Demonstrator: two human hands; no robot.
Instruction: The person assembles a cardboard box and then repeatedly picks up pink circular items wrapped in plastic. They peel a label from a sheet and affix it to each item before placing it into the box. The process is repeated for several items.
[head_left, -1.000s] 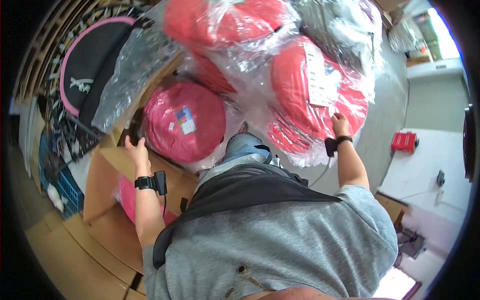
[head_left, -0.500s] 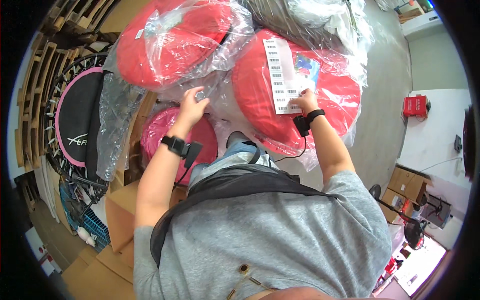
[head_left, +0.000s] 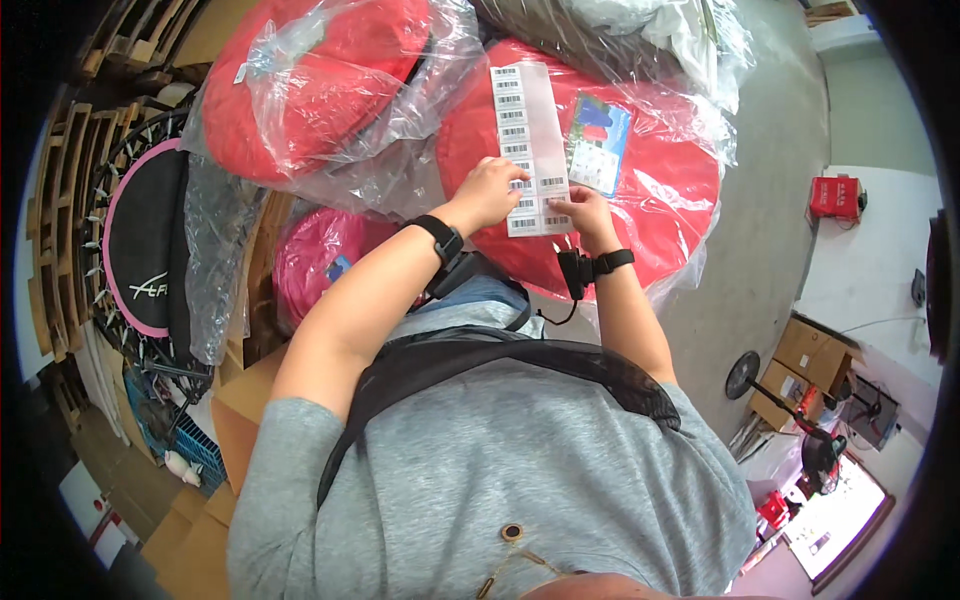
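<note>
A long white sheet of barcode labels [head_left: 512, 117] lies over a round red item in clear plastic wrap [head_left: 660, 215]. Its right column has bare backing at the top and a few labels at the bottom. My right hand [head_left: 587, 214] pinches the sheet's lower right edge. Over the left edge comes my left hand [head_left: 487, 192], its fingers bent together against the labels; whether a single label is between the fingertips is hard to see. A blue picture card [head_left: 599, 140] shows on the red item, right of the sheet.
Another wrapped red round item [head_left: 300, 100] lies at the upper left, with a pink wrapped one [head_left: 310, 262] below it. A small trampoline [head_left: 147, 235] leans by wooden pallets [head_left: 65, 215] at left. Cardboard boxes [head_left: 800, 365] and a fan [head_left: 742, 375] stand at right.
My left hand has moved right, from above the pink item to the label sheet. The sheet and my right hand have shifted left in view, uncovering more of the picture card.
</note>
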